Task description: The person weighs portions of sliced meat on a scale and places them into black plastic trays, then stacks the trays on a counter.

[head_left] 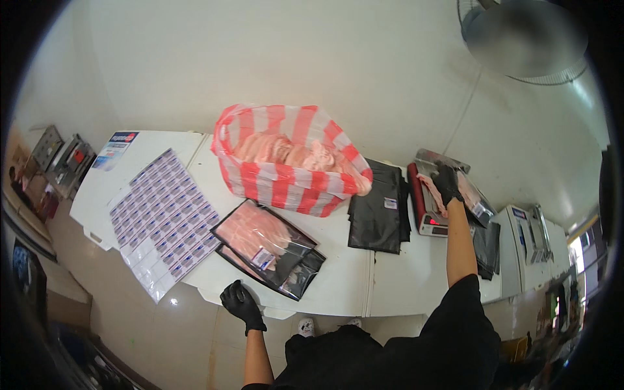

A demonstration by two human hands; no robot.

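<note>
My right hand (447,184), in a black glove, reaches over the red scale (418,201) and closes on pale pink raw meat (431,194). The meat shows on both sides of the hand; the fingertips are partly hidden. Beside it lies a clear and black pouch (481,211). At the table's front edge my left hand (240,304), also black-gloved, is curled with nothing visible in it. Close by lie two overlapping clear-fronted black pouches filled with pink meat (255,229), each bearing a small label. Behind them stands a red-and-white striped plastic bag (286,185) of raw meat, its top open.
Sheets of printed labels (166,221) cover the left of the white table (338,276) and hang over its front edge. Flat black pouches (377,218) are stacked between striped bag and scale. Another scale (530,234) stands farther right. A fan (526,39) hangs at the upper right.
</note>
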